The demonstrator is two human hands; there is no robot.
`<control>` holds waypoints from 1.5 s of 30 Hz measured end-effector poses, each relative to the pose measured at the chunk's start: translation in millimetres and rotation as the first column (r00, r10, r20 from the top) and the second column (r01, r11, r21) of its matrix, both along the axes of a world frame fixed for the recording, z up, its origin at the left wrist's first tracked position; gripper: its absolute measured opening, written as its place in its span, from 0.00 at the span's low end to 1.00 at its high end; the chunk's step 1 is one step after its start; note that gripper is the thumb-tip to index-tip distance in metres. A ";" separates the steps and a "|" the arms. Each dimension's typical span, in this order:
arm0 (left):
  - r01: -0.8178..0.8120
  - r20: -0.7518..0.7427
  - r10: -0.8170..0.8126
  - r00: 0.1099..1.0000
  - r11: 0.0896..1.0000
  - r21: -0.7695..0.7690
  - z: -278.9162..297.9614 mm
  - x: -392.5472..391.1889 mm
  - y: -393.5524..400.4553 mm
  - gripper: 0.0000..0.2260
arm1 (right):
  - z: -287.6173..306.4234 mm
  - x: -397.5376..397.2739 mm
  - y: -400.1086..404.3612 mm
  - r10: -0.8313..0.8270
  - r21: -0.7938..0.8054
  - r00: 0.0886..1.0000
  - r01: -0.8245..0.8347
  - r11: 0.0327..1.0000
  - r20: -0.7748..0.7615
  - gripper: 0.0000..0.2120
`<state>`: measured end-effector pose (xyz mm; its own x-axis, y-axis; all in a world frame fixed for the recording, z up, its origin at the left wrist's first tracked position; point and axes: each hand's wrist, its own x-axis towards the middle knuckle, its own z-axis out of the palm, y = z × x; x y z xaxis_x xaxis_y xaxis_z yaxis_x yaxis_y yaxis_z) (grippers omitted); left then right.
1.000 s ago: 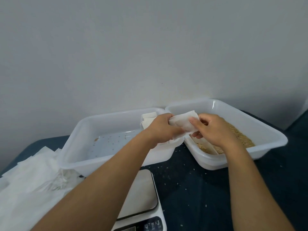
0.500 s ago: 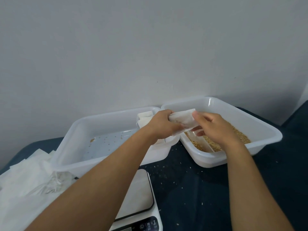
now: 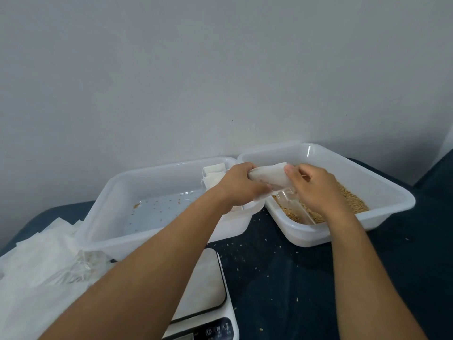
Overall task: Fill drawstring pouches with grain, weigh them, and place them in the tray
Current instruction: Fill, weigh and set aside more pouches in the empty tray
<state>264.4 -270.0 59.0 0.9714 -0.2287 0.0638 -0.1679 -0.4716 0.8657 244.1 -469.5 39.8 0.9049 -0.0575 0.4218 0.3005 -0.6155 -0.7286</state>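
My left hand (image 3: pixel 239 184) and my right hand (image 3: pixel 315 186) both grip a white drawstring pouch (image 3: pixel 268 177), held above the near left corner of the grain tray (image 3: pixel 382 182). Brown grain (image 3: pixel 353 200) covers that tray's floor, and a clear plastic scoop (image 3: pixel 297 209) lies in it below the pouch. The left tray (image 3: pixel 103 217) holds a few scattered grains and, in its far right corner, white pouches (image 3: pixel 213 175). A white digital scale (image 3: pixel 206 295) sits at the front, partly under my left forearm.
A heap of flat white pouches (image 3: pixel 31 271) lies on the dark blue tabletop (image 3: pixel 282 278) at the left. Loose grains dot the cloth between scale and trays. A plain grey wall stands right behind both trays.
The pouch and both hands have stayed over the grain tray's corner. My right fingers have shifted on the pouch's right end, and the pouch looks more bunched between the hands.
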 end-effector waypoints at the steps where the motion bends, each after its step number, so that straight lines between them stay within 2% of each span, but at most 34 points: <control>1: 0.001 -0.002 -0.001 1.000 1.000 -0.004 -0.1 -0.1 0.3 0.12 | 0.1 -0.8 0.0 0.033 0.015 0.999 -0.032 0.999 -0.012 0.19; 3: 0.000 -0.006 0.000 1.000 1.000 -0.002 0.0 -0.5 0.0 0.13 | -0.8 -0.9 1.5 0.073 -0.014 0.996 -0.074 0.997 -0.044 0.23; 5: -0.008 -0.007 0.008 1.000 1.000 0.000 -0.1 -0.4 -0.1 0.15 | -1.8 0.6 3.2 0.021 -0.090 1.000 -0.022 0.996 -0.020 0.27; 8: -0.014 -0.008 0.014 1.000 1.000 -0.012 -0.9 -0.2 0.9 0.13 | -2.1 0.0 2.1 -0.043 -0.032 0.999 0.044 0.999 0.027 0.27; 11: -0.012 -0.017 0.011 1.000 0.999 -0.049 -3.2 -1.4 2.1 0.12 | -1.6 -3.2 2.4 0.001 0.102 1.000 0.001 0.995 -0.014 0.22; 14: -0.016 -0.043 0.011 0.999 0.991 -0.131 -7.4 -5.8 1.3 0.15 | 0.0 -7.1 5.0 0.092 0.144 0.995 -0.085 0.986 -0.045 0.12; 19: -0.060 -0.020 0.056 0.998 0.921 -0.384 -15.1 -24.3 1.8 0.13 | 9.6 -11.9 19.7 0.211 0.284 0.969 -0.240 0.928 0.129 0.03; 22: -0.046 -0.031 0.034 0.999 0.854 -0.518 -17.7 -46.7 8.6 0.17 | 23.7 -20.7 35.4 0.258 0.186 0.938 -0.303 0.935 0.230 0.02; 24: -0.037 -0.008 0.038 0.999 0.863 -0.504 -18.3 -66.1 20.1 0.20 | 34.5 -30.1 46.6 0.291 0.076 0.924 -0.318 0.945 0.247 0.03; 27: 0.029 0.055 -0.005 0.998 0.897 -0.442 -20.8 -92.8 49.4 0.20 | 52.6 -44.8 62.1 0.382 -0.178 0.906 -0.351 0.919 0.183 0.01; 30: 0.071 0.105 -0.022 0.994 0.867 -0.494 -24.8 -111.1 78.6 0.19 | 62.6 -59.6 79.8 0.470 -0.427 0.876 -0.385 0.818 0.110 0.03; 32: 0.038 0.113 0.024 0.993 0.855 -0.517 -29.1 -118.2 92.1 0.15 | 63.4 -68.5 92.2 0.536 -0.473 0.836 -0.429 0.770 0.113 0.03; 35: -0.015 0.126 0.083 0.989 0.884 -0.467 -38.2 -126.7 105.9 0.02 | 56.1 -75.3 105.9 0.596 -0.476 0.797 -0.489 0.731 0.096 0.02; 37: -0.047 0.127 0.121 0.985 0.881 -0.470 -45.9 -133.2 114.5 0.04 | 44.0 -75.3 114.1 0.602 -0.401 0.794 -0.524 0.751 0.089 0.06; 39: -0.080 0.124 0.166 0.978 0.853 -0.515 -53.8 -139.3 123.9 0.05 | 26.2 -74.9 121.5 0.572 -0.146 0.817 -0.559 0.816 0.070 0.15; 40: -0.107 0.121 0.200 0.972 0.841 -0.531 -57.5 -142.4 128.2 0.04 | 16.3 -75.4 124.7 0.560 -0.022 0.828 -0.560 0.828 0.023 0.21; 42: -0.187 0.106 0.290 0.951 0.815 -0.548 -66.7 -147.0 135.3 0.06 | -4.0 -77.3 133.5 0.574 0.114 0.810 -0.563 0.819 -0.118 0.29; 43: -0.225 0.103 0.335 0.937 0.801 -0.555 -71.0 -148.5 137.8 0.06 | -14.2 -78.4 138.7 0.586 0.144 0.793 -0.569 0.810 -0.167 0.28; 45: -0.284 0.101 0.406 0.908 0.777 -0.562 -77.9 -151.0 140.6 0.04 | -30.5 -80.0 151.2 0.585 0.153 0.795 -0.565 0.811 -0.162 0.16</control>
